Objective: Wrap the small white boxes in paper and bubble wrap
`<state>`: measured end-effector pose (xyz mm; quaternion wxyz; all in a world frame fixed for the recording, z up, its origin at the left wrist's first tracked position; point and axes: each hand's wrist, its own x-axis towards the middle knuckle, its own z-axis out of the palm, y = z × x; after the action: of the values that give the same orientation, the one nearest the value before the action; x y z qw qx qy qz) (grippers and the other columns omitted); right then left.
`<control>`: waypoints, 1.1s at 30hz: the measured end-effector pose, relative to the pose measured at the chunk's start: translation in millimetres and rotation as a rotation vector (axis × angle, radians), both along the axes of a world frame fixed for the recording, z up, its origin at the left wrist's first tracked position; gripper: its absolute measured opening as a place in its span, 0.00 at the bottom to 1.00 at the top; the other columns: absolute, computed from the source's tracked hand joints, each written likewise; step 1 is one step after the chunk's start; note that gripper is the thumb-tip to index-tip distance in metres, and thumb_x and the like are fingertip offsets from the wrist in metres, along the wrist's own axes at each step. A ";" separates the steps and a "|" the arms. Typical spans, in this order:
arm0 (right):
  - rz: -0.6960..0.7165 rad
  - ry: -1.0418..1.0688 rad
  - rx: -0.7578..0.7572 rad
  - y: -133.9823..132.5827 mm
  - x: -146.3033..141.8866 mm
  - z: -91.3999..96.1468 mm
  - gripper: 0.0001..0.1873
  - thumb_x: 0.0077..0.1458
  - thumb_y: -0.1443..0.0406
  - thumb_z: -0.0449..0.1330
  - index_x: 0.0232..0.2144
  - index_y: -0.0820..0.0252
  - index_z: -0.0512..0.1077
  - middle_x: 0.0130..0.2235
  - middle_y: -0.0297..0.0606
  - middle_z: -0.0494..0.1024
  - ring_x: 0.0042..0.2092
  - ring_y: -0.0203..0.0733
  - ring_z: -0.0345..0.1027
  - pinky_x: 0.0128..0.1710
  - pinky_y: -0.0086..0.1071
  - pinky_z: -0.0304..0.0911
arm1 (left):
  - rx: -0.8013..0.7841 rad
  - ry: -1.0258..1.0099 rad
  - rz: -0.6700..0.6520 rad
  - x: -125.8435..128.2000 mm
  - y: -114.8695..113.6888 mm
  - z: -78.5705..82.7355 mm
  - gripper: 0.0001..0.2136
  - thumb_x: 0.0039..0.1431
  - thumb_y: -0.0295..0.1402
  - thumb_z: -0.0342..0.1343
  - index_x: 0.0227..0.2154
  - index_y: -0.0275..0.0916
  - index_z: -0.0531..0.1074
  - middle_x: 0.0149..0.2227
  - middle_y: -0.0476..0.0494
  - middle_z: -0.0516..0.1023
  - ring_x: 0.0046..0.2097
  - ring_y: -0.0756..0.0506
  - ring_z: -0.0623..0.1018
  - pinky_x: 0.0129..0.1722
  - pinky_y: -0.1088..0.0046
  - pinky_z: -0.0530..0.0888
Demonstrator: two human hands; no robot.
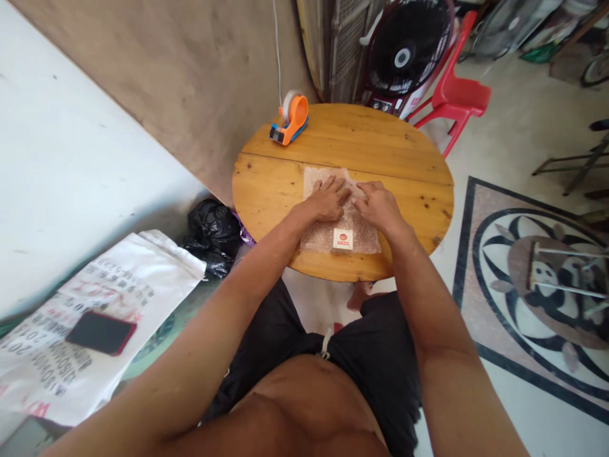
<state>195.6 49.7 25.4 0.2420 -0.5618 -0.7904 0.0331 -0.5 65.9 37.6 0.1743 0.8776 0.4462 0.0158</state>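
A sheet of bubble wrap (314, 238) lies spread on the round wooden table (266, 209). Near the sheet's front edge sits a small white box (343, 239) with a red print on top. My left hand (329, 200) rests on the bubble wrap with its fingers spread. Opposite it, my right hand (378, 204) touches the sheet's right side, index finger pointing inward and the other fingers curled. Whether a bit of the wrap is between that thumb and finger is hidden. Neither hand touches the box.
An orange tape dispenser (295, 117) stands at the table's back left. Beyond the table are a fan (404, 57) and a red chair (459, 95). To my left, a phone (101, 332) lies on a white printed sack (157, 270), beside a black plastic bag (214, 235).
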 end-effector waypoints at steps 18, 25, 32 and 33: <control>-0.251 -0.258 -0.224 23.5 -24.2 10.5 0.26 0.69 0.57 0.43 0.56 0.61 0.74 0.55 0.60 0.71 0.51 0.60 0.67 0.48 0.50 0.62 | -0.008 0.020 0.066 -19.5 12.2 -1.1 0.40 0.57 0.50 0.57 0.71 0.45 0.55 0.76 0.37 0.44 0.76 0.27 0.43 0.72 0.38 0.43; -0.230 -0.286 -0.177 17.2 -16.9 8.1 0.23 0.67 0.60 0.46 0.54 0.60 0.74 0.55 0.56 0.73 0.50 0.57 0.68 0.48 0.48 0.64 | -0.004 0.025 0.077 -23.7 17.1 -4.1 0.42 0.56 0.55 0.58 0.71 0.47 0.54 0.76 0.38 0.45 0.76 0.26 0.43 0.72 0.37 0.42; -0.216 -0.202 -0.141 13.1 -7.9 2.3 0.23 0.63 0.61 0.50 0.56 0.60 0.74 0.58 0.55 0.72 0.51 0.57 0.68 0.50 0.47 0.65 | 0.086 0.001 0.063 -15.9 10.9 0.4 0.37 0.59 0.45 0.58 0.70 0.43 0.57 0.76 0.35 0.47 0.75 0.25 0.43 0.71 0.36 0.43; -0.217 -0.198 -0.137 11.8 -7.3 1.7 0.24 0.62 0.61 0.50 0.56 0.60 0.74 0.58 0.55 0.71 0.51 0.57 0.67 0.50 0.47 0.65 | 0.128 -0.016 0.038 -14.0 10.8 -0.6 0.34 0.61 0.43 0.56 0.69 0.42 0.59 0.75 0.35 0.48 0.75 0.27 0.44 0.71 0.38 0.44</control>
<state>188.3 61.6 27.1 0.1264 -0.6595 -0.7410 0.0050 -14.5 76.7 37.0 0.1212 0.8782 0.4595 0.0545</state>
